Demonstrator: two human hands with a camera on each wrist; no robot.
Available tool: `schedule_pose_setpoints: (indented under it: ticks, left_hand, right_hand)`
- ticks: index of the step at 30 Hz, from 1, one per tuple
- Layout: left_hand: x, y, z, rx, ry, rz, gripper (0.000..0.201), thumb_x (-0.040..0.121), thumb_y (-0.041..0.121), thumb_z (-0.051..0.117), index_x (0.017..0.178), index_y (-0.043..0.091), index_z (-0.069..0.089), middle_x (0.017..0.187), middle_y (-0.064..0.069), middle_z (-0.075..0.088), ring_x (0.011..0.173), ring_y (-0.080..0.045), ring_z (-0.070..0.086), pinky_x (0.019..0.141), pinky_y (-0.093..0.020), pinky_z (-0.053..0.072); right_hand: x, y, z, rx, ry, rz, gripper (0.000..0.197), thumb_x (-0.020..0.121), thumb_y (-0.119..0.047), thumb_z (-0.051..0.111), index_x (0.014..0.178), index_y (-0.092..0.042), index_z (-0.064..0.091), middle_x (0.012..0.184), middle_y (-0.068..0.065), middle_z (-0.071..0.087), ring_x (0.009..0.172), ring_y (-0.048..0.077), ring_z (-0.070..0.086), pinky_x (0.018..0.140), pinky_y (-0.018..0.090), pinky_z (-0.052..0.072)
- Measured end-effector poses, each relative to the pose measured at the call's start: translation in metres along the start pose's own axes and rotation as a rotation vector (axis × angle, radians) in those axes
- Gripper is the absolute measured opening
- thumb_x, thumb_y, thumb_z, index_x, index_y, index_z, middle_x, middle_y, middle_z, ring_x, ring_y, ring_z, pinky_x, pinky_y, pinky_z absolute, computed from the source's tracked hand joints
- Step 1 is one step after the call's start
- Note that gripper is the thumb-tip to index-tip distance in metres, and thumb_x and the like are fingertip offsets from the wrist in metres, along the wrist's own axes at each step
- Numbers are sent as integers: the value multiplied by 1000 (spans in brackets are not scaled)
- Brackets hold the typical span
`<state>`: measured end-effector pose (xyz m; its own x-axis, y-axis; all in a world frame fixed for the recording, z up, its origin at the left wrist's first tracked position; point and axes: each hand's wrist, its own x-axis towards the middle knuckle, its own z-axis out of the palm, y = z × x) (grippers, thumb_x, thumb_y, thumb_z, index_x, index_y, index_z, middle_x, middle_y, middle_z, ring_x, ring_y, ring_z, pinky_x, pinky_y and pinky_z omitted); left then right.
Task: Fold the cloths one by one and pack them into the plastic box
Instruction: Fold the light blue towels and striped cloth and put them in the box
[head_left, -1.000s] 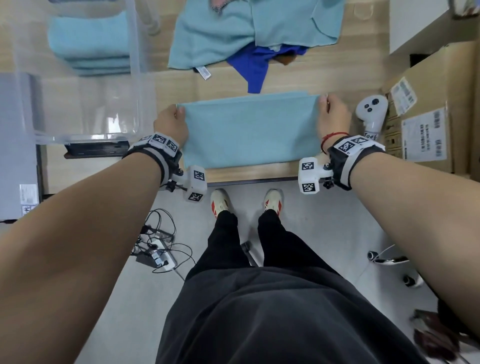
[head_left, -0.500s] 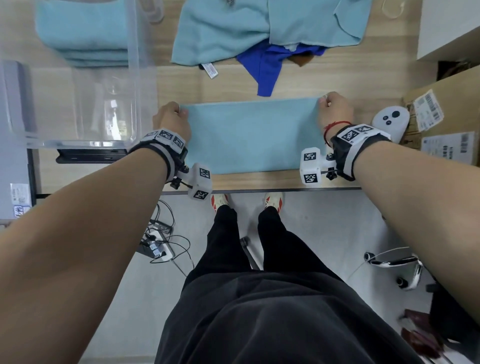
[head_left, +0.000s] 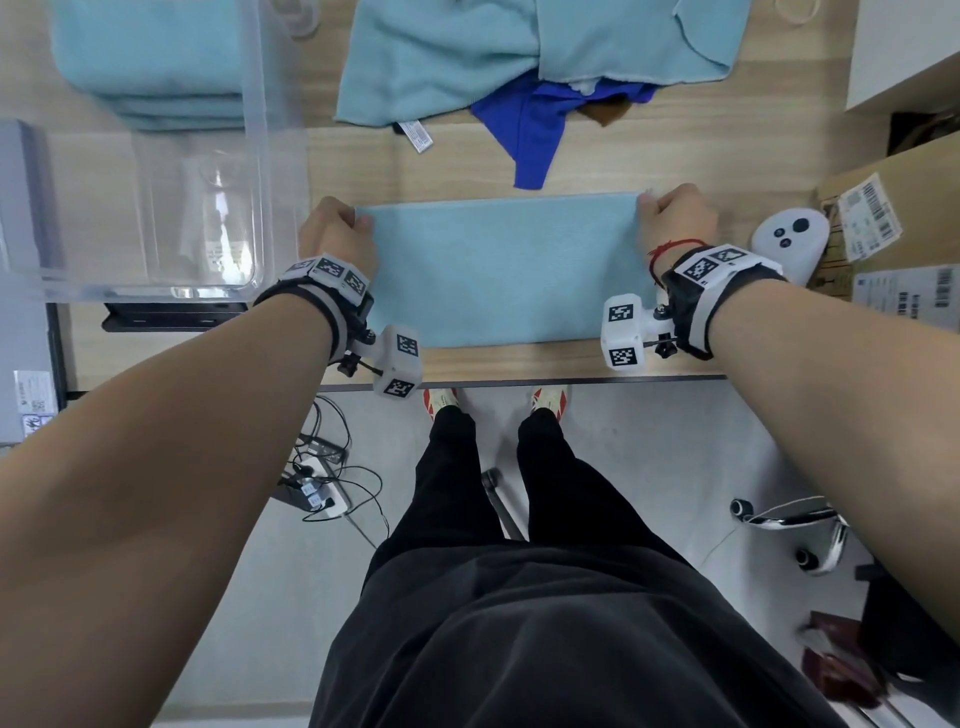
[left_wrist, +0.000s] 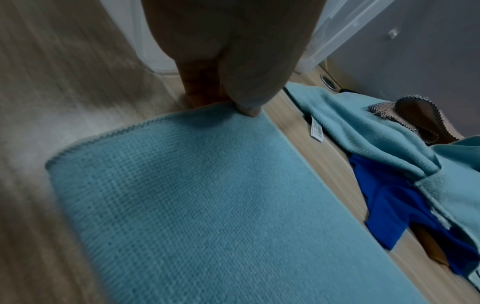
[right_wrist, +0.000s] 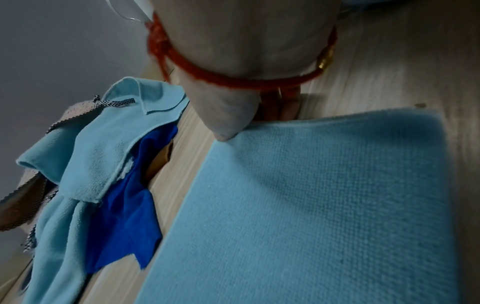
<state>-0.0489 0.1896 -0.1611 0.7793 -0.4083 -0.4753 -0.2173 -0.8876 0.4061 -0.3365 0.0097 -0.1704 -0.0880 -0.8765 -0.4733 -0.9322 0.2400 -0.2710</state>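
Note:
A light blue cloth (head_left: 506, 270) lies folded in half on the wooden table (head_left: 675, 156), near its front edge. My left hand (head_left: 337, 234) pinches its far left corner (left_wrist: 233, 107) between thumb and fingers. At the far right corner (right_wrist: 249, 127) my right hand (head_left: 675, 218) pinches the cloth the same way. The clear plastic box (head_left: 156, 182) stands to the left and holds a stack of folded light blue cloths (head_left: 150, 67). Behind the flat cloth is a heap of unfolded cloths (head_left: 519, 52), light blue over dark blue (head_left: 535, 135) and brown.
A white controller (head_left: 789, 239) lies just right of my right hand. Cardboard boxes (head_left: 904, 223) with labels stand at the table's right end. A dark flat object (head_left: 171, 322) sits under the plastic box's front. Cables and a power strip (head_left: 317, 493) lie on the floor below.
Both hands keep their pinch on the far corners. The cloth and hands have shifted slightly nearer to the table's front edge in the picture as the head view moved.

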Motion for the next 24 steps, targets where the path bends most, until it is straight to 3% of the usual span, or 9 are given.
schedule_pose_setpoints:
  ticks: [5, 9, 12, 14, 16, 19, 24]
  left_hand:
    - [-2, 3, 0, -26, 17, -19, 24, 91, 39, 57, 99, 16, 52, 100, 1, 51, 81, -19, 50, 71, -27, 40]
    - [-7, 15, 3, 17, 57, 65, 49, 85, 37, 68, 116, 8, 45, 121, -8, 49, 107, -25, 51, 91, -33, 43]
    - [-19, 28, 10, 76, 13, 218, 51, 79, 34, 73, 113, 6, 47, 119, -12, 51, 106, -27, 52, 90, -33, 43]
    - [-32, 35, 18, 133, -86, 348, 45, 78, 34, 73, 108, 8, 51, 115, -12, 52, 100, -24, 51, 83, -28, 38]
    - [-44, 37, 29, 204, -192, 480, 45, 76, 37, 75, 106, 12, 53, 116, -10, 48, 105, -25, 47, 85, -28, 37]
    - [-63, 33, 46, 375, -294, 600, 66, 70, 46, 78, 124, 20, 49, 129, -8, 39, 120, -28, 38, 94, -40, 43]
    - [-85, 19, 67, 536, -261, 652, 100, 60, 50, 84, 142, 23, 33, 148, -10, 23, 135, -32, 25, 104, -46, 38]
  right_hand:
    - [-4, 9, -6, 37, -11, -27, 39, 94, -39, 50, 114, -6, 55, 108, 10, 64, 96, 28, 61, 69, 27, 37]
    - [-15, 19, -6, 25, -76, -48, 52, 79, -53, 69, 105, -10, 57, 95, 2, 59, 84, 20, 55, 66, 26, 39]
    - [-23, 25, -3, -95, -153, -47, 50, 72, -57, 74, 88, -12, 61, 79, 3, 60, 73, 22, 57, 46, 24, 31]
    - [-29, 27, -1, -105, -179, -48, 43, 76, -52, 73, 74, -12, 57, 69, 2, 56, 70, 23, 56, 44, 25, 28]
    - [-33, 29, 0, -71, -176, -55, 39, 79, -45, 71, 67, -14, 51, 70, 2, 54, 73, 24, 54, 46, 26, 29]
    - [-36, 34, 1, 99, -130, -67, 25, 84, -35, 65, 89, -10, 63, 88, 3, 62, 80, 22, 56, 62, 26, 39]
    - [-38, 58, -3, 298, -155, -23, 45, 82, -26, 72, 117, -6, 54, 105, 4, 61, 90, 18, 58, 79, 30, 48]
